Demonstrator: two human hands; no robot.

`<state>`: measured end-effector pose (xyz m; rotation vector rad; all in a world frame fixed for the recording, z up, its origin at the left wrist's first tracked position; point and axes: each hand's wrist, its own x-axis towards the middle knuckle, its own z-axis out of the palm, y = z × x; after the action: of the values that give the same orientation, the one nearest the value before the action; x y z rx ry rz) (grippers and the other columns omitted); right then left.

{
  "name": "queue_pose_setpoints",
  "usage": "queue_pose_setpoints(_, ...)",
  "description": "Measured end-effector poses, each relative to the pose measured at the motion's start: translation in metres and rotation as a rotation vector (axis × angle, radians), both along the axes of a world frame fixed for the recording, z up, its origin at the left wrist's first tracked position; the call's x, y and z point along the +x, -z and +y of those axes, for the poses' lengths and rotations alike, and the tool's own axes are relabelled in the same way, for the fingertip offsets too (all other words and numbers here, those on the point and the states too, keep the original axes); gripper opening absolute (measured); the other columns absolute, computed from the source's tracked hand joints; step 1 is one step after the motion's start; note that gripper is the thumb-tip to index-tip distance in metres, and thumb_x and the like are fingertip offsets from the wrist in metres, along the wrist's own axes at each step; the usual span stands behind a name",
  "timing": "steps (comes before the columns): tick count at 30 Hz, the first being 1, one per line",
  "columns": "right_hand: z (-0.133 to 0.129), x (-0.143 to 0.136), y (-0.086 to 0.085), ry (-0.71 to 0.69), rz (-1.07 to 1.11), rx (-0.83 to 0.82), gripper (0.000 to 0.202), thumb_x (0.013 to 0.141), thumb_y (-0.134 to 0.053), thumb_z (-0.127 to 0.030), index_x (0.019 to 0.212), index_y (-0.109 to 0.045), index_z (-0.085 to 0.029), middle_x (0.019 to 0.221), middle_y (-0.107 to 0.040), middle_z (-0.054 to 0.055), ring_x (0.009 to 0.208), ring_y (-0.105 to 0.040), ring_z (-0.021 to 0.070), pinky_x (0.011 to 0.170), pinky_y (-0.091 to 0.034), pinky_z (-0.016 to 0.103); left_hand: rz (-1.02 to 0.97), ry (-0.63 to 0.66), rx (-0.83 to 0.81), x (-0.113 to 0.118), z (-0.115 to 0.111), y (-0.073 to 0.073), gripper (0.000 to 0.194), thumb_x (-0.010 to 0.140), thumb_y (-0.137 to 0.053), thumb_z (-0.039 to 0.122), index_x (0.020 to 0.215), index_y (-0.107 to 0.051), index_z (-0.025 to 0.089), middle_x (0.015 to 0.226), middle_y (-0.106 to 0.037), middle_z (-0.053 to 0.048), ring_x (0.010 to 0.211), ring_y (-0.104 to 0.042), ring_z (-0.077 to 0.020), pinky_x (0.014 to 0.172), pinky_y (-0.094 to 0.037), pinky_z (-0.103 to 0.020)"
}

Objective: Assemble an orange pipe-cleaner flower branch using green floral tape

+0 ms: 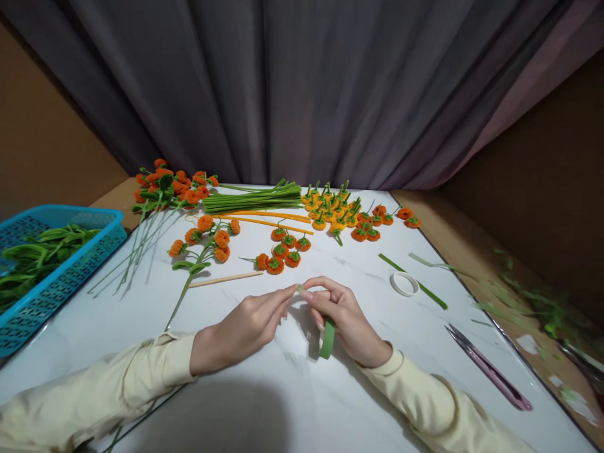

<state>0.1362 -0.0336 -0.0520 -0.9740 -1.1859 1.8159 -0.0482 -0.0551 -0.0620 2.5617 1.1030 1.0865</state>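
Note:
My right hand (342,314) has a roll of green floral tape (327,338) hanging under its curled fingers. Its thumb and forefinger pinch near the tape's free end. My left hand (248,328) comes in from the left with its fingers pressed together, and their tips meet the right fingertips at that small bit of tape. Beyond the left hand lies a branch of orange pipe-cleaner pumpkins (221,239) with green leaves; its long stem runs down under my left forearm. A thin wooden stick (225,279) lies just past my left fingers. Several loose orange pumpkins (280,251) rest ahead of both hands.
A blue basket (101,217) of green leaves stands at left. Finished orange bunches (174,185), green pipe cleaners (255,200), orange strips (268,221) and yellow pieces (333,207) line the back. Pink-handled snips (495,374) and a white ring (404,284) lie at right.

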Motion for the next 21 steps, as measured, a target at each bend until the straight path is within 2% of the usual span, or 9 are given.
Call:
queue_pose_setpoints(6, 0.0011, -0.0006, -0.0001, 0.010, -0.013, -0.018, 0.025, 0.078, -0.068, -0.037, 0.087, -0.059, -0.016, 0.039, -0.048, -0.008, 0.037, -0.032, 0.0061, 0.041, -0.025, 0.019, 0.119, 0.007, 0.086, -0.0025, 0.0025, 0.0036, 0.033, 0.092, -0.041, 0.010, 0.123, -0.051, 0.008, 0.104, -0.071, -0.013, 0.083, -0.071, -0.0191, 0.072, -0.060, -0.028)
queue_pose_setpoints(10, 0.0015, -0.0003, 0.0001, 0.012, -0.014, -0.021, 0.026, 0.077, -0.069, -0.037, 0.088, -0.061, -0.015, 0.039, -0.048, -0.008, 0.037, -0.033, 0.0057, 0.040, -0.026, 0.018, 0.063, 0.000, 0.033, -0.0021, 0.0021, 0.0022, 0.030, 0.093, -0.040, 0.011, 0.121, -0.051, 0.009, 0.105, -0.070, -0.013, 0.084, -0.070, -0.0172, 0.074, -0.058, -0.025)
queue_pose_setpoints(13, 0.0014, 0.0000, 0.0008, 0.010, -0.014, -0.018, 0.026, 0.077, -0.068, -0.037, 0.089, -0.061, -0.015, 0.039, -0.048, -0.008, 0.037, -0.033, 0.0057, 0.041, -0.026, 0.018, 0.005, 0.000, -0.067, -0.0014, 0.0010, -0.0002, 0.028, 0.094, -0.039, 0.012, 0.120, -0.051, 0.010, 0.088, -0.071, -0.007, 0.069, -0.068, -0.0121, 0.066, -0.056, -0.020)
queue_pose_setpoints(16, 0.0011, -0.0002, 0.0009, 0.005, -0.016, -0.012, 0.026, 0.078, -0.067, -0.038, 0.089, -0.060, -0.016, 0.039, -0.048, -0.008, 0.037, -0.033, 0.0058, 0.041, -0.026, 0.019, -0.010, 0.002, -0.146, -0.0008, 0.0005, -0.0017, 0.028, 0.094, -0.037, 0.011, 0.119, -0.050, 0.009, 0.071, -0.064, -0.001, 0.057, -0.062, -0.0097, 0.060, -0.052, -0.018)
queue_pose_setpoints(21, 0.0008, -0.0009, -0.0002, 0.001, -0.006, 0.013, 0.026, 0.079, -0.066, -0.037, 0.091, -0.057, -0.016, 0.041, -0.049, -0.008, 0.037, -0.033, 0.0061, 0.042, -0.028, 0.019, -0.036, 0.024, -0.189, -0.0005, 0.0008, -0.0028, 0.028, 0.094, -0.037, 0.011, 0.119, -0.049, 0.010, 0.070, -0.060, 0.001, 0.056, -0.057, -0.0088, 0.058, -0.048, -0.018)
